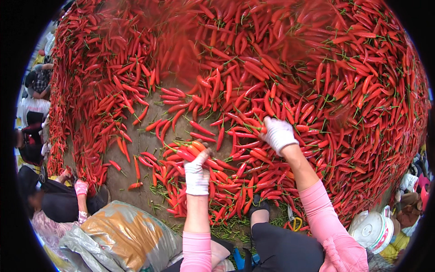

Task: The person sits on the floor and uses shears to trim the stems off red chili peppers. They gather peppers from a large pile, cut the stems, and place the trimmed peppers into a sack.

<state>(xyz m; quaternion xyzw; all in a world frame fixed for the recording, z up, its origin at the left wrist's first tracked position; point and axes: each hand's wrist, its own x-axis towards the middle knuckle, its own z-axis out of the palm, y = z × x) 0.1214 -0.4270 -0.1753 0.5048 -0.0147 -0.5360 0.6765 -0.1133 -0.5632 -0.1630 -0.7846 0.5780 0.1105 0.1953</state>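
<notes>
My left hand (197,173), in a white knit glove with the cuff at the wrist, is closed around a bunch of red chili peppers (185,153) whose green stems point up and to the left. Further right, my right hand (278,134), gloved the same way, has its fingers closed on one or more red chilies (257,128) at the near side of the big heap of chili peppers (340,102). Its fingertips are partly hidden. Beneath my left hand lies a smaller pile of chilies (234,197). Cut green stems (231,231) litter the ground around my shoe (259,205).
Yellow-handled scissors (297,223) lie by my right knee. A full woven sack (125,234) stands at left, beside a co-worker with pink-gloved hands (81,187). At right is a white lidded bucket (368,233). Part of a blue plastic object (240,260) shows below me. Other people sit along both edges.
</notes>
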